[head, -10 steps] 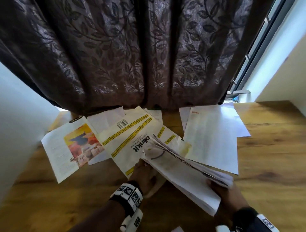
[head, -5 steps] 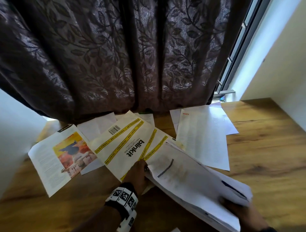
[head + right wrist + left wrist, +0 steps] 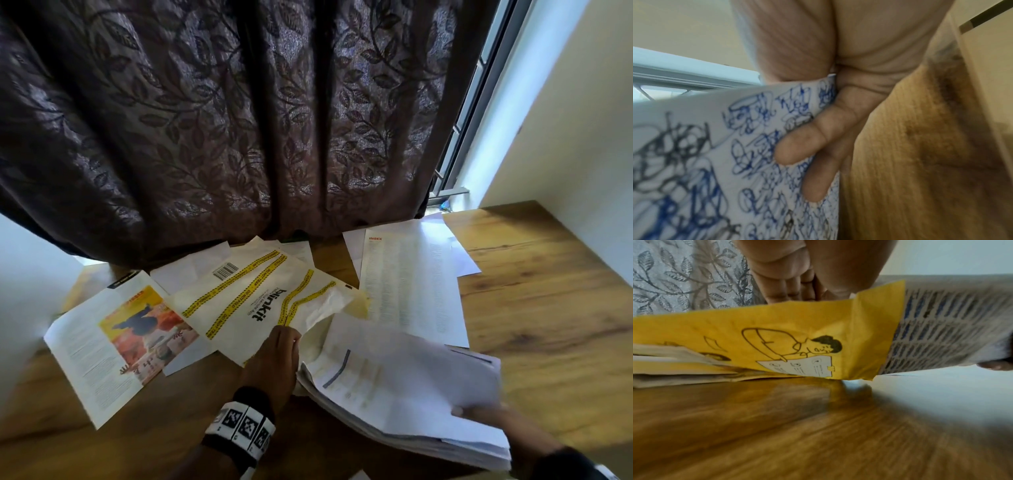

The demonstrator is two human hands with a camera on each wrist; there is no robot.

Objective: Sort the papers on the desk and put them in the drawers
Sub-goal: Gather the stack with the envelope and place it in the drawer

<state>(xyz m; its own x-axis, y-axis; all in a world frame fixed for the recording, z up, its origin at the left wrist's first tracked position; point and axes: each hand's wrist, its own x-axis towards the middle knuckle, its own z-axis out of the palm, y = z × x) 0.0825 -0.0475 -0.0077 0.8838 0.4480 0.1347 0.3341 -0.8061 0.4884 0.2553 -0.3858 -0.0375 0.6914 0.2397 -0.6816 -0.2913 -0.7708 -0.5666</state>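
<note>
Sorting is at an early stage. The right hand (image 3: 486, 411) pinches the stack (image 3: 404, 387); the left hand (image 3: 274, 356) apparently grips the bag (image 3: 260, 308) beside it. Other sheets (image 3: 407, 277) lie loose on the surface (image 3: 548, 308); no drawers visible.

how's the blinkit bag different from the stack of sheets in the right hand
The blinkit bag carries yellow tape stripes and a barcode; the stack of sheets is mostly white. The left hand holds the bag's near edge low on the desk; the right hand grips the stack. Both are paper.
</note>
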